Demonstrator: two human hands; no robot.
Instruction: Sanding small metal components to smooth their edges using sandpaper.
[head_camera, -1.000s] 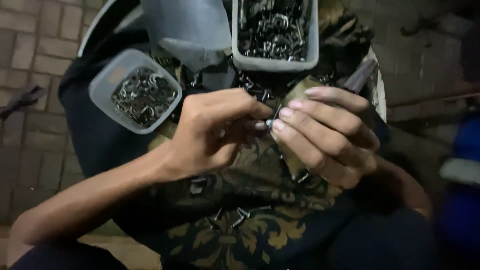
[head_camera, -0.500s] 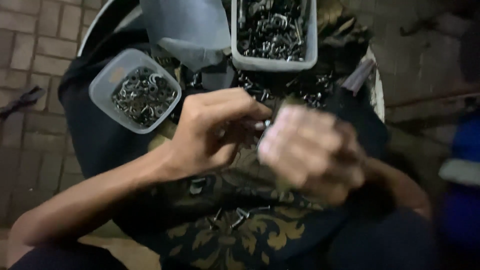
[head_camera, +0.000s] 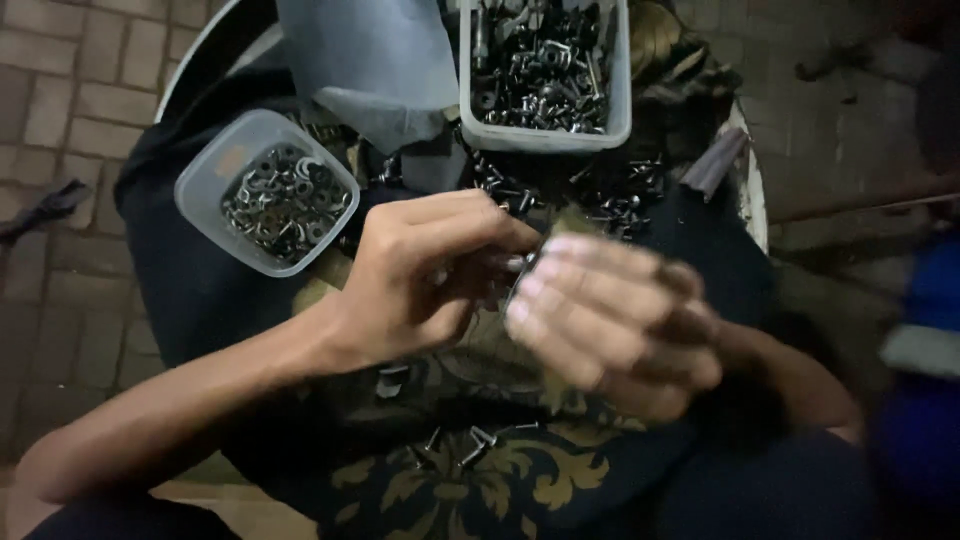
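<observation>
Nearest the camera, a few loose bolts (head_camera: 470, 443) are seen lying on a dark cloth with a gold leaf pattern (head_camera: 510, 480), which is spread over the lap. Just beyond them the two hands are brought together over the cloth. The left hand (head_camera: 415, 275) is curled, its fingers (head_camera: 480, 235) pressed together around a small metal part (head_camera: 520, 266) that shows only as a bright tip at the thumb; its long axis cannot be told. The right hand (head_camera: 610, 325) is blurred, its fingers (head_camera: 560, 285) laid side by side and touching that same part from the right, so the part lies between the two sets of fingertips, equally close to both; whether the right fingers pinch it cannot be told. Farther off on the left a small clear tub (head_camera: 205, 180) of washers is set on the dark fabric. More bolts (head_camera: 610, 205) are scattered beyond the hands. At the far edge a grey rectangular bin (head_camera: 545, 135) filled with mixed hardware is placed, with a grey cloth (head_camera: 370, 60) beside it on the left.
</observation>
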